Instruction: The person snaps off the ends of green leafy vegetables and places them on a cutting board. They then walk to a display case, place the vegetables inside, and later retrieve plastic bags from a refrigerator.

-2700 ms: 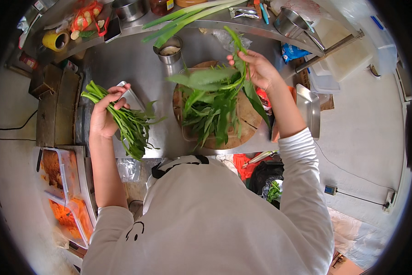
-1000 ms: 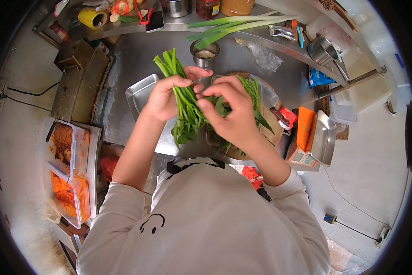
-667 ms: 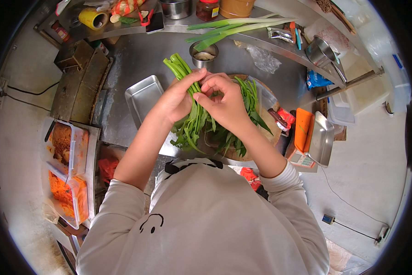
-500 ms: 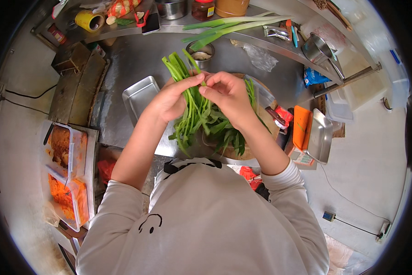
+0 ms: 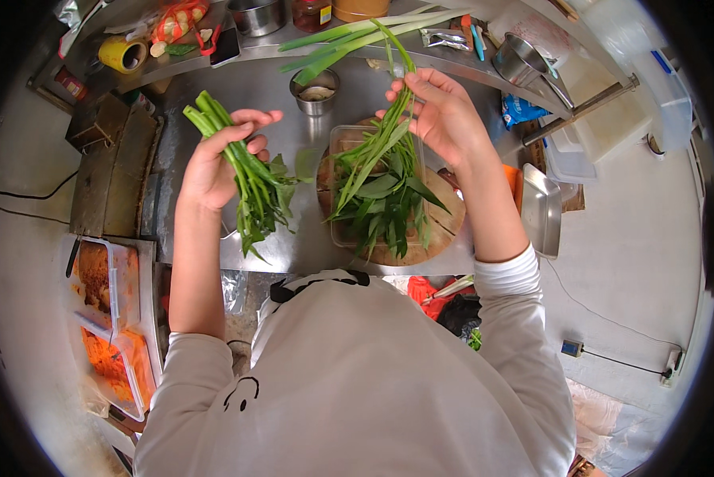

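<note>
My left hand is closed round a bunch of water spinach, cut stem ends pointing up and away, leafy parts drooping toward me. To the right, my right hand pinches thin green water spinach stalks between thumb and fingers. Their tops arch above the hand, and they hang over a clear plastic container. Loose dark green leaves fill the container and spill over its rim. It stands on a round wooden cutting board at the counter's near edge.
A small metal bowl stands beyond my hands. Long scallions lie along the raised shelf, near a metal pot. At the right is a metal tray. Two plastic boxes of reddish food sit at the left.
My hands have moved apart: the left went left with the bunch, the right went right and up with thin stalks. The container on the board shows more fully now.
</note>
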Motion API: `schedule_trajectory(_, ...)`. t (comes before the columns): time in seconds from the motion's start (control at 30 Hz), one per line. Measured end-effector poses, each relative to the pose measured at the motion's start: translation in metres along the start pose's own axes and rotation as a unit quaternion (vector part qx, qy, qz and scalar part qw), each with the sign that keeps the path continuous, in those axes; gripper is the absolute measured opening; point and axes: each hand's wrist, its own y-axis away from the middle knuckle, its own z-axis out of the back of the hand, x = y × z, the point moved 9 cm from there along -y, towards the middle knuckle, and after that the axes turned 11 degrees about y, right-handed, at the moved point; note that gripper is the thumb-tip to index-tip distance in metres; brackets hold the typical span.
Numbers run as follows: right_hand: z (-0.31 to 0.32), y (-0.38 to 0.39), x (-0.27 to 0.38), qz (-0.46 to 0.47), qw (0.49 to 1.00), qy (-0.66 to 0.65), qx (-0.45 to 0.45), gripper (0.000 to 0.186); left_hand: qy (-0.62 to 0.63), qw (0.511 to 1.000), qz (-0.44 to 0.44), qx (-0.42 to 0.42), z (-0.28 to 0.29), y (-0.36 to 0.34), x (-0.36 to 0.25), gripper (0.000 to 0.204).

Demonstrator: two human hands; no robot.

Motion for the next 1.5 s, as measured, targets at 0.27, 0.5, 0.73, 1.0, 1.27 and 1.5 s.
schedule_trajectory(0.27,0.004,0.000,-0.002,0.006,0.996,-0.071,0.059,0.007,0.004,1.000,-0.018,-0.018,0.017,0.013,-0.011,0.020)
schedule_trajectory(0.5,0.019,-0.002,-0.025,-0.019,0.995,-0.077,0.058,0.009,0.013,0.999,-0.015,-0.032,0.032,0.020,-0.012,0.021)
schedule_trajectory(0.73,0.138,-0.013,-0.151,-0.139,0.968,0.164,-0.133,0.009,0.046,0.998,-0.004,-0.043,0.022,0.019,0.001,0.022)
schedule_trajectory(1.0,0.156,-0.017,-0.160,-0.006,0.731,0.624,-0.277,0.023,0.022,0.999,0.043,0.012,-0.011,0.006,0.028,0.020)
schedule_trajectory(1.27,-0.054,0.028,-0.011,0.263,0.889,0.371,-0.056,0.011,-0.084,0.996,0.020,0.030,-0.038,0.002,0.042,0.009)
schedule_trajectory(1.5,-0.114,0.043,0.018,0.313,0.860,0.402,-0.029,0.021,-0.188,0.981,-0.030,0.029,-0.054,0.001,0.055,0.007)
